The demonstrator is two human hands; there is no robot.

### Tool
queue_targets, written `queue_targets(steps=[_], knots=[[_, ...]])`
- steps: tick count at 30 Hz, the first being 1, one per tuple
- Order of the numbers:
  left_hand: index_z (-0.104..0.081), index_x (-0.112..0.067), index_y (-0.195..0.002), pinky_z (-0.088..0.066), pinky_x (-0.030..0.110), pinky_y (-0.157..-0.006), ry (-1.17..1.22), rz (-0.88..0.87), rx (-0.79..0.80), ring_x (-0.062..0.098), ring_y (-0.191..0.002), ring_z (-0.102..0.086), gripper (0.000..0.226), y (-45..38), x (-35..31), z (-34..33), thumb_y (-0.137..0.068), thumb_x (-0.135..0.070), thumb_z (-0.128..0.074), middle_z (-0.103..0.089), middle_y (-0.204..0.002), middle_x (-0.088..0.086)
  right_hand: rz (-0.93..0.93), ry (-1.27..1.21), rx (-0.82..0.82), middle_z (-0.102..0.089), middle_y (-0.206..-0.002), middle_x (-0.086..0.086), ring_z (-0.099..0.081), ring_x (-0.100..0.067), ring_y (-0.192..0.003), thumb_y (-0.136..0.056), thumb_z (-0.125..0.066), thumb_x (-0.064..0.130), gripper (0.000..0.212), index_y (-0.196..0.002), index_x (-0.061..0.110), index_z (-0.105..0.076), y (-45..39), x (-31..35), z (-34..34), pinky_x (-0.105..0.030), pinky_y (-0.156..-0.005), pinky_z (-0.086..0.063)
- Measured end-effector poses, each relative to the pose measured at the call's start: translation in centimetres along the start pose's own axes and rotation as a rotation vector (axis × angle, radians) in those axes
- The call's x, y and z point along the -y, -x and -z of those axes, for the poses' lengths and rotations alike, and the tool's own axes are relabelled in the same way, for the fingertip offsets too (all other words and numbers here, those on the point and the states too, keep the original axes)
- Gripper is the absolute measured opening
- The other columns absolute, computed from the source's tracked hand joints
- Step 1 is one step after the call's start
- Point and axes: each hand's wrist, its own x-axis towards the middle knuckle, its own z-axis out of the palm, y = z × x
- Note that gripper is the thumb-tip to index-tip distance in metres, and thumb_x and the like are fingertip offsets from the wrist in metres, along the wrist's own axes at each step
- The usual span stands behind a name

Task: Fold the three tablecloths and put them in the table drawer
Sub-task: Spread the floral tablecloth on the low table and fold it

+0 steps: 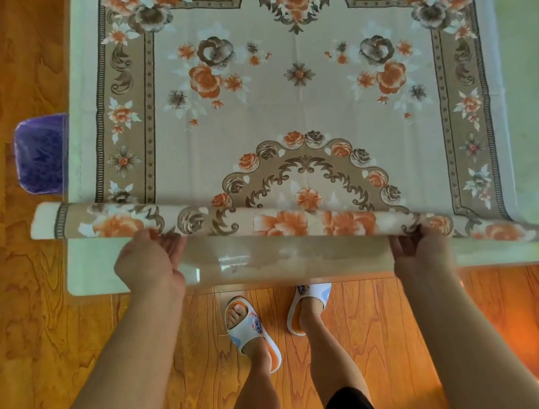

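Observation:
A beige tablecloth (298, 98) with orange and brown flowers lies spread over a glossy table (253, 263). Its near edge is lifted and curled over into a fold (282, 219) that runs across the table's front. My left hand (150, 262) grips that fold near its left end. My right hand (421, 250) grips it near the right end. Only this one tablecloth shows. No drawer is visible.
A purple bin (41, 154) stands on the floor against the table's left side. The wooden floor (29, 320) surrounds the table. My feet in white slippers (249, 328) stand just before the table's front edge.

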Motion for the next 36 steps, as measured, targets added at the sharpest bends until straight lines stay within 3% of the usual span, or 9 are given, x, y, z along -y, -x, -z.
queue_targets(steps=[7,11,14,17,20,22,25,31,36], knots=[[-0.06,-0.01,-0.086,-0.065,0.032,-0.067,-0.124,0.055,0.171,0.019,-0.073,-0.068,0.016,2.5,-8.8,-3.6,-0.099,-0.019,-0.054,-0.062,-0.078,0.007,0.055,0.02,-0.006,-0.071,-0.101,-0.006,-0.071,-0.021,-0.092,-0.093,-0.052,0.011,0.027,-0.116,0.013,-0.067,2.8,8.2,-7.7,-0.036,-0.066,-0.063],[-0.056,-0.014,-0.093,-0.059,0.024,-0.054,-0.014,-0.088,0.382,0.016,-0.071,-0.06,0.012,8.0,-20.9,-11.3,-0.097,-0.01,-0.045,-0.054,-0.072,0.003,0.272,0.044,0.384,-0.062,-0.081,-0.006,-0.062,-0.017,-0.075,-0.086,-0.063,0.025,0.041,-0.111,-0.008,-0.066,10.1,17.3,-14.4,-0.016,-0.068,-0.055],[-0.057,-0.015,-0.107,-0.063,0.029,-0.071,0.197,-0.188,0.491,0.018,-0.082,-0.066,0.011,15.2,-29.7,-14.3,-0.098,-0.016,-0.05,-0.059,-0.079,0.004,0.461,-0.157,0.403,-0.07,-0.102,-0.006,-0.07,-0.022,-0.089,-0.09,-0.061,0.022,0.039,-0.126,0.006,-0.06,18.6,24.3,-17.8,-0.039,-0.083,-0.062],[-0.062,-0.011,-0.101,-0.063,0.028,-0.071,0.228,-0.272,0.522,0.015,-0.073,-0.075,0.013,20.7,-32.6,-12.4,-0.1,-0.021,-0.053,-0.062,-0.078,0.003,0.523,-0.206,0.419,-0.07,-0.114,-0.006,-0.071,-0.018,-0.085,-0.1,-0.05,0.01,0.033,-0.132,0.011,-0.056,24.3,28.5,-18.9,-0.035,-0.071,-0.063],[-0.059,-0.015,-0.083,-0.062,0.031,-0.077,0.17,-0.247,0.471,0.018,-0.072,-0.072,0.017,20.2,-29.2,-8.6,-0.097,-0.013,-0.051,-0.061,-0.074,0.003,0.492,-0.202,0.373,-0.075,-0.103,-0.008,-0.075,-0.022,-0.089,-0.083,-0.058,0.007,0.038,-0.12,0.011,-0.065,24.6,27.8,-16.4,-0.034,-0.063,-0.062],[-0.056,-0.019,-0.082,-0.061,0.03,-0.066,0.119,-0.177,0.419,0.016,-0.064,-0.061,0.017,17.3,-24.6,-5.9,-0.097,-0.013,-0.05,-0.055,-0.064,0.0,0.419,-0.159,0.326,-0.077,-0.103,-0.006,-0.075,-0.02,-0.091,-0.078,-0.06,0.009,0.039,-0.115,0.016,-0.07,21.6,24.3,-13.1,-0.03,-0.064,-0.06],[-0.054,-0.019,-0.082,-0.058,0.026,-0.056,0.017,-0.012,0.357,0.017,-0.068,-0.057,0.017,12.2,-16.8,-2.2,-0.099,-0.018,-0.052,-0.053,-0.068,0.001,0.296,-0.067,0.26,-0.074,-0.09,-0.001,-0.072,-0.016,-0.087,-0.088,-0.064,0.011,0.013,-0.098,0.018,-0.067,16.2,17.7,-7.6,-0.027,-0.064,-0.059],[-0.061,-0.011,-0.088,-0.058,0.041,-0.092,-0.117,0.157,0.234,0.029,-0.097,-0.066,0.016,3.2,-2.6,2.8,-0.102,-0.014,-0.054,-0.062,-0.083,0.009,0.052,0.084,0.13,-0.073,-0.095,-0.001,-0.072,-0.011,-0.076,-0.094,-0.065,0.014,0.016,-0.11,0.012,-0.069,1.5,5.5,1.6,-0.025,-0.061,-0.059],[-0.065,-0.004,-0.109,-0.057,0.041,-0.097,-0.137,0.207,0.196,0.029,-0.106,-0.07,0.015,-1.1,4.1,5.5,-0.103,-0.015,-0.056,-0.071,-0.11,0.015,-0.054,0.221,0.133,-0.065,-0.09,-0.002,-0.063,-0.012,-0.074,-0.097,-0.065,0.017,0.006,-0.093,0.012,-0.065,-5.9,0.5,4.8,-0.023,-0.055,-0.06]])
